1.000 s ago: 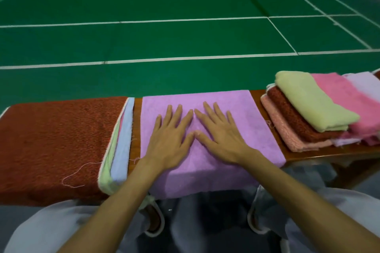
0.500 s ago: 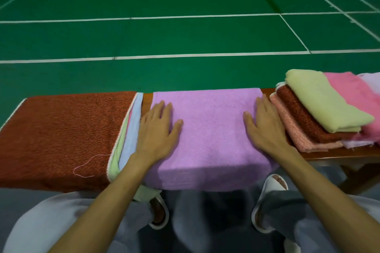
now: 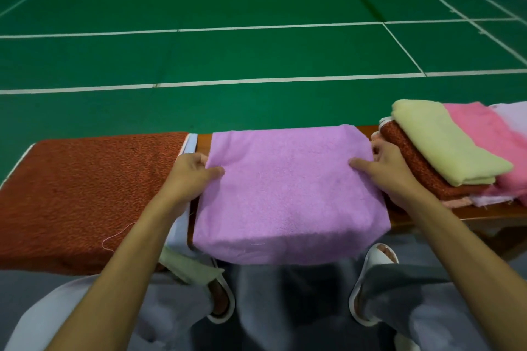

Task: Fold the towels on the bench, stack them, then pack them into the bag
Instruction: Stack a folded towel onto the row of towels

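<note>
Our purple towel (image 3: 288, 194) lies across the middle of the worktop (image 3: 484, 212) and hangs over its front edge, between the red-brown towel (image 3: 85, 194) at the left end and the folded pile (image 3: 445, 148) at the right end. Our left hand (image 3: 191, 174) pinches its left edge and our right hand (image 3: 387, 171) pinches its right edge, with the thumbs on top and the fingers curled under. We think it is soft, light and floppy, so we should hold it by both side edges.

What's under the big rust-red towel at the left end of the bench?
A light blue towel and a pale green towel stick out from beneath the rust-red towel along its right edge. Any further layers, and the bench under it, are covered.
</note>
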Available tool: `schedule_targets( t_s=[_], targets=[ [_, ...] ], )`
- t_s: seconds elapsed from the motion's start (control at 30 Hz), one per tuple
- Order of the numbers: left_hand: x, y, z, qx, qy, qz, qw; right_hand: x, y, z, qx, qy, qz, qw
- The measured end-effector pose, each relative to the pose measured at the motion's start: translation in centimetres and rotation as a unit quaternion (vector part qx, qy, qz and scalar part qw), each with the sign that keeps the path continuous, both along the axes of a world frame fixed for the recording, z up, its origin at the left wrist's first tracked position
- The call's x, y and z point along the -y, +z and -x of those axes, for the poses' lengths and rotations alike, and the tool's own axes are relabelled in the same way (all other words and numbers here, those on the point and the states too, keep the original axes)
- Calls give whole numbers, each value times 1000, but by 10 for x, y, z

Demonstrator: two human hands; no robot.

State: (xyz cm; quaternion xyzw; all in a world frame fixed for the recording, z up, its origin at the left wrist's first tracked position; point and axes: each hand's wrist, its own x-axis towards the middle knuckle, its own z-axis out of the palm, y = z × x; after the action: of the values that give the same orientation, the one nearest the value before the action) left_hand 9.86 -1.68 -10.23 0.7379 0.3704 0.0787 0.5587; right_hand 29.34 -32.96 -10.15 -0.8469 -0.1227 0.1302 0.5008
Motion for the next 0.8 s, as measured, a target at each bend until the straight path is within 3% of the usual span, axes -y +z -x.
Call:
schedule_targets(
  t_s=[0.1, 0.2, 0.37, 0.57, 0.8],
  targets=[
    [-5, 9, 6, 55, -15, 102, 993, 8, 8, 3, -76, 51, -131, 987],
    [-9, 19, 14, 85, -83, 127, 985, 17, 14, 0, -83, 127, -156, 976],
    [-20, 31, 26, 44, -138, 8, 989, 30, 30, -2, -74, 131, -118, 982],
    [-17, 41, 31, 73, -80, -119, 987, 38, 51, 2, 58, 151, -9, 987],
    [-8, 51, 32, 33, -81, -327, 941, 41, 58, -2, 168, 161, 145, 962]
  ],
)
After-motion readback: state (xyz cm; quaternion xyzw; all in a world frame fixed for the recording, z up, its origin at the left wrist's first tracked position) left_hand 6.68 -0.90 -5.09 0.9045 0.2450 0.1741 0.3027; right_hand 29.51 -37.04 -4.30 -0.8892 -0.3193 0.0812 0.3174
